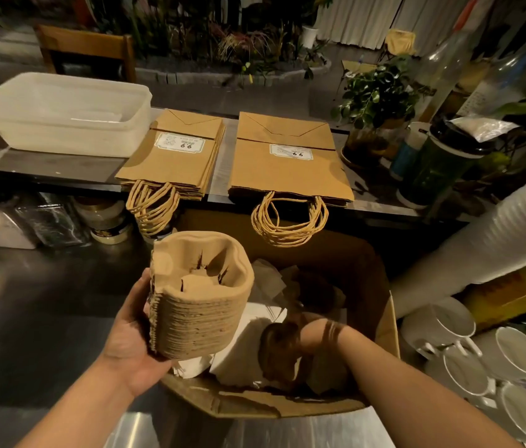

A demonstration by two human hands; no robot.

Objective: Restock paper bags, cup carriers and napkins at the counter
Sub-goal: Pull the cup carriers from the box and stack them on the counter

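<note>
**Ana:** Head view had the stack of cup carriers (198,295) just above the near-left corner of the cardboard box (384,321), lifted clear of it. The left hand (129,344) cupped the stack from its left side and underneath, palm against the layered edges, with the thumb toward the box; the fingers behind were hidden.

**Ben:** And the other hand?

**Ana:** The right hand (282,345) was down inside the box among loose white paper (248,337), blurred and in shadow. I couldn't tell whether its fingers were curled on anything.

**Ben:** So how would you have carried that step through?

**Ana:** My judgement: the stack was tall and held from one side only, so I'd have brought the right hand under its far side before moving it, keeping the stack level so the nested layers didn't slide apart.

**Ben:** Where to?

**Ana:** Beyond the box, on the raised counter (45,166), two piles of paper bags (287,163) already lay flat with handles hanging toward the box. Left of them sat a white plastic tub (64,114). The bare stretch between looked the likeliest landing spot.
</note>
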